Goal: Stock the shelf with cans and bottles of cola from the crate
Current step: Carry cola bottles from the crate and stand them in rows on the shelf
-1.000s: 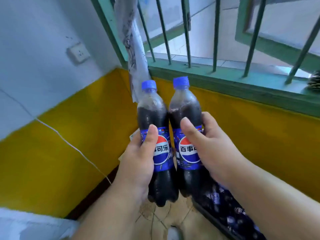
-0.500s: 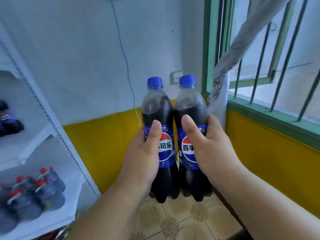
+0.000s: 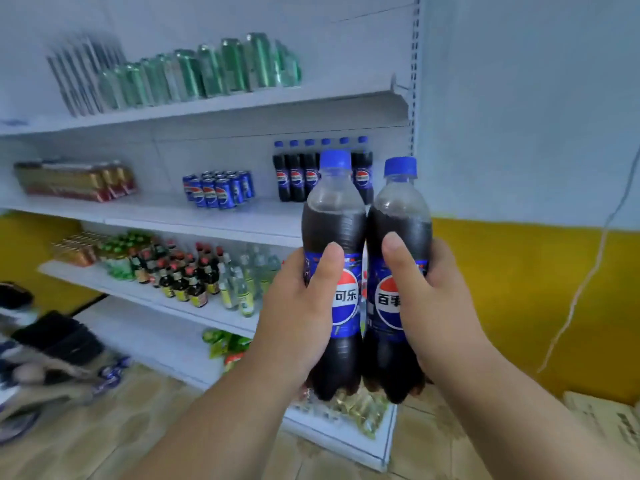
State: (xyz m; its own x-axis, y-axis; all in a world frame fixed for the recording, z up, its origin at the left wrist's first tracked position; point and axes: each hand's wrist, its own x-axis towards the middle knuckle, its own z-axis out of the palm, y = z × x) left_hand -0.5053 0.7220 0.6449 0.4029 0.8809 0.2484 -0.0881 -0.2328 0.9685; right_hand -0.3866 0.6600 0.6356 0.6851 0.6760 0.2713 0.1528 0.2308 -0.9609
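Note:
Two cola bottles with blue caps and blue labels stand upright side by side in front of me. My left hand (image 3: 298,306) grips the left cola bottle (image 3: 334,223) around its label. My right hand (image 3: 429,299) grips the right cola bottle (image 3: 398,220) the same way. Behind them is the white shelf (image 3: 221,213). On its middle board a row of cola bottles (image 3: 298,174) stands at the right end, partly hidden by the held bottles. A cluster of blue cola cans (image 3: 218,188) sits left of that row.
Green cans (image 3: 214,71) line the top board, red-gold cans (image 3: 76,181) sit mid-left, and small sauce and clear bottles (image 3: 194,275) fill the lower board. Snack packets (image 3: 225,344) lie on the bottom board. A cardboard box (image 3: 609,417) is at the right, and dark clutter (image 3: 52,341) lies on the floor at the left.
The view has swung left from the window and yellow wall to the stocked shelf. Both hands still hold the two bottles together in front of me.

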